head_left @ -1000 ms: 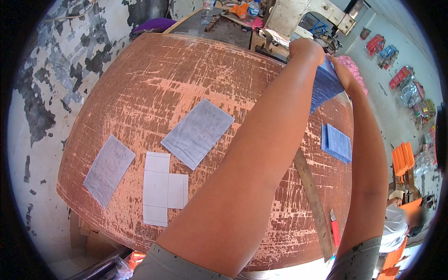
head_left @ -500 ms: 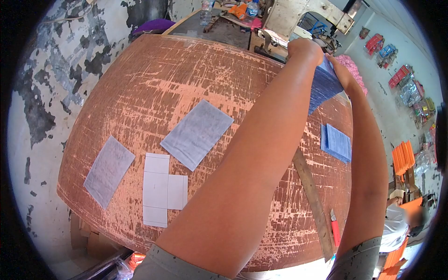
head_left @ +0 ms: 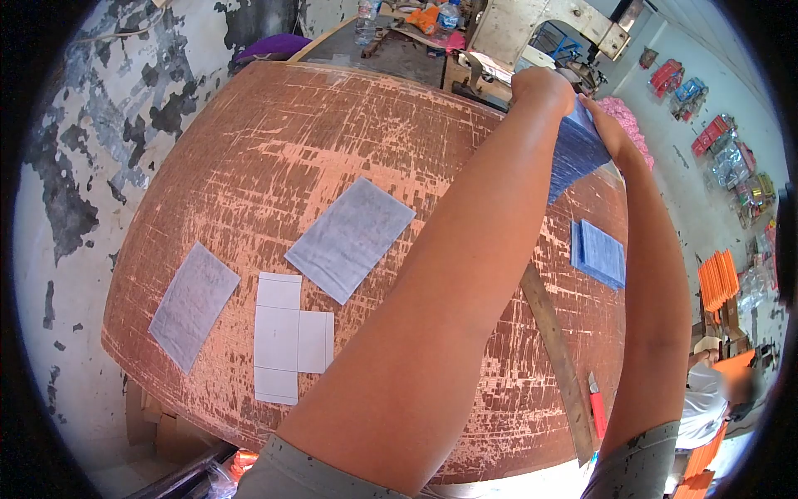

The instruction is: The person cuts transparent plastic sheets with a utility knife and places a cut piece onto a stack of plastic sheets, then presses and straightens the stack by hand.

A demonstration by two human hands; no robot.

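Dark blue fabric (head_left: 578,150) lies at the table's far right, between my two hands. My left hand (head_left: 542,86) is at its left edge, seen from the back, its fingers hidden behind the wrist. My right hand (head_left: 608,133) rests along the fabric's right edge, fingers pointing up-left, their grip unclear. Nearer me is a folded stack of lighter blue fabric (head_left: 602,254). Two grey-blue fabric pieces (head_left: 352,239) (head_left: 194,306) lie flat to the left, beside a white paper template (head_left: 278,337).
The worn brown table (head_left: 249,166) fills the middle. A long ruler-like strip (head_left: 555,358) and a red cutter (head_left: 597,412) lie near its right edge. A machine (head_left: 515,29) and bottles (head_left: 366,23) stand beyond. A person (head_left: 706,399) is at lower right.
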